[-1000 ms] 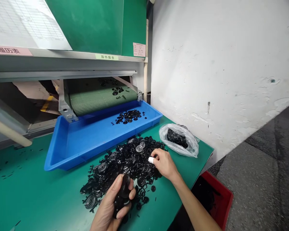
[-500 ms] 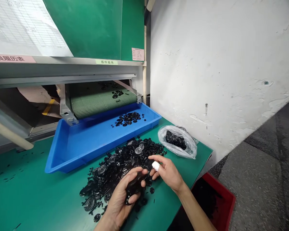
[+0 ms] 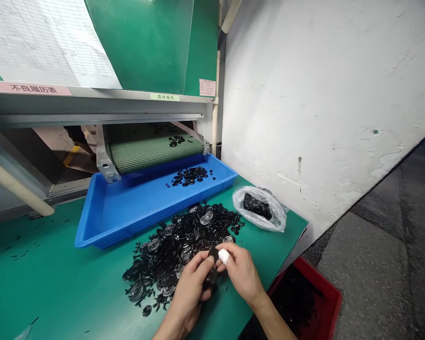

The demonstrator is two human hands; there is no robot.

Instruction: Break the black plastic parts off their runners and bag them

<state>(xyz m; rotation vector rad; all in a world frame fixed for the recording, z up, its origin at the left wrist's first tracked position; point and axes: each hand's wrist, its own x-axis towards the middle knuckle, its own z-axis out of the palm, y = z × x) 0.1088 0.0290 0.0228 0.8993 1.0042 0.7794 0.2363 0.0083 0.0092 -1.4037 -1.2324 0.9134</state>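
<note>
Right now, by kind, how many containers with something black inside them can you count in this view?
Blue plastic tray: 1
Clear plastic bag: 1
Red crate: 1
Total: 3

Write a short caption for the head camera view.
Left hand and right hand hold black plastic parts above a loose pile on a green bench.

view: single head-worn camera | faces: forward and down | range: close above green bench [image 3: 38, 264] | framing: left hand [image 3: 191, 288], right hand [image 3: 242, 274]
</note>
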